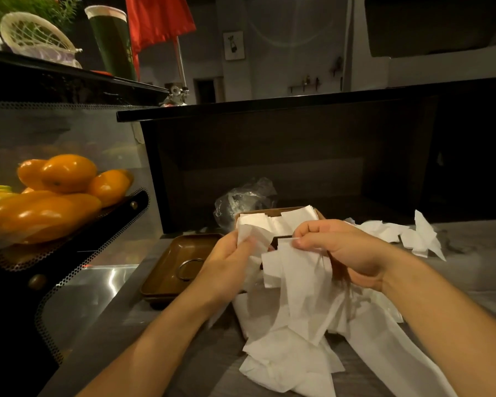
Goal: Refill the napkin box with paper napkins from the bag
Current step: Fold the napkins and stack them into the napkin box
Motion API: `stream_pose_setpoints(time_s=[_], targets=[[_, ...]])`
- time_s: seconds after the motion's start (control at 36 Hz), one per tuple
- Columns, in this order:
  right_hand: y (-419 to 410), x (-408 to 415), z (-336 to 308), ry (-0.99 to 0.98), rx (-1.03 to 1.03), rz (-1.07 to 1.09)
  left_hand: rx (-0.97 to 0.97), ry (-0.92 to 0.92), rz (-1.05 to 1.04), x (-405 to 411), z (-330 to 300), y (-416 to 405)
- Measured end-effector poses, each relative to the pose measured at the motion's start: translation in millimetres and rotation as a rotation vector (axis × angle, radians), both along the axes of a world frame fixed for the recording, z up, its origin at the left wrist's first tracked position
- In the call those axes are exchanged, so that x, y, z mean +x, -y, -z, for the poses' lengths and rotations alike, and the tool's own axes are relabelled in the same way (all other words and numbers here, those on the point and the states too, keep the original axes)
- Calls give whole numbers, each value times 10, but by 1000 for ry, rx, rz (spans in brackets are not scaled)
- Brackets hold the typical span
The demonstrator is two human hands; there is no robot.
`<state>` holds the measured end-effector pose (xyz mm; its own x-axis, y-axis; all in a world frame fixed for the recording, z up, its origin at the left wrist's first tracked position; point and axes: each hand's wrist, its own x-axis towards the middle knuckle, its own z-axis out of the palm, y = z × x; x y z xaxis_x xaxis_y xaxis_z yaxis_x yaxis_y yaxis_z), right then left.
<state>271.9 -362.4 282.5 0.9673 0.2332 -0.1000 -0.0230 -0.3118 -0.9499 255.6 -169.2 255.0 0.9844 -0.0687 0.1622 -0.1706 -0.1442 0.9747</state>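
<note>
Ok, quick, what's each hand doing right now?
Left hand: pinching a napkin over the box.
Right hand: gripping a bunch of napkins.

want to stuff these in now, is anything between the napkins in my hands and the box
Nothing separate blocks it. The left hand and right hand hold napkins just in front of the box, but napkins already poke out of its top.

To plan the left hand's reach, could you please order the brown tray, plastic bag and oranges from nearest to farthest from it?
From the left hand:
1. Brown tray, just left of it.
2. Plastic bag, behind it.
3. Oranges, far left.
</note>
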Motion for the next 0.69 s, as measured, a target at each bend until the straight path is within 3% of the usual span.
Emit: stream_pose_setpoints(time_s=[0.14,0.25,0.36,0.69], targets=[[35,-11,-24,-99,31,-46,171,142,53,4,46,5],[94,33,36,-156,140,22,211,144,166,-6,76,-6],[125,82,103,-197,201,47,175,142,154,-34,145,-61],[120,160,159,-231,214,73,452,245,299,23,190,-27]])
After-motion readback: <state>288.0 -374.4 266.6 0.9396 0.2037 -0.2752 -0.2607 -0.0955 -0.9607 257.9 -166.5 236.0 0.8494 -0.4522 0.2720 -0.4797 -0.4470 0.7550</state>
